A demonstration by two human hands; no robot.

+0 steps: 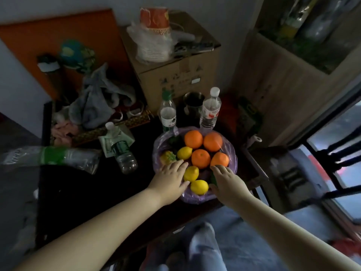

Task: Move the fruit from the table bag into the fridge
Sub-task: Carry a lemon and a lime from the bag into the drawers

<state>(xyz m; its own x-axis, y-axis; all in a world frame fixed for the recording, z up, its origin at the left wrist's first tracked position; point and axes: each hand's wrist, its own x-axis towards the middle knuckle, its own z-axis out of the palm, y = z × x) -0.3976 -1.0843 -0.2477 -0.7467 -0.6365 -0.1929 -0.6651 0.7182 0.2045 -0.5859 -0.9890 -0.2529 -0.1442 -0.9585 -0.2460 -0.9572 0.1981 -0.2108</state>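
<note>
A purple plastic bag [232, 169] lies open on the dark table [82, 192], filled with several oranges [200, 158], three lemons [199, 187] and a small yellow-green fruit [167, 157] at its left. My left hand [172, 178] rests on the bag's left rim, fingers spread, touching the middle lemon [191, 173]. My right hand [226, 179] lies on the bag's right side, fingertips against the nearest orange [220, 159], partly covering something green. Neither hand grips any fruit. No fridge is in view.
Water bottles stand behind the bag [210, 108] [167, 114]; another lies to its left [121, 151]. A metal cup [193, 103], cardboard box [175, 75], grey cloth [97, 102] and crumpled plastic [52, 157] crowd the table. A wooden cabinet [283, 85] stands at right.
</note>
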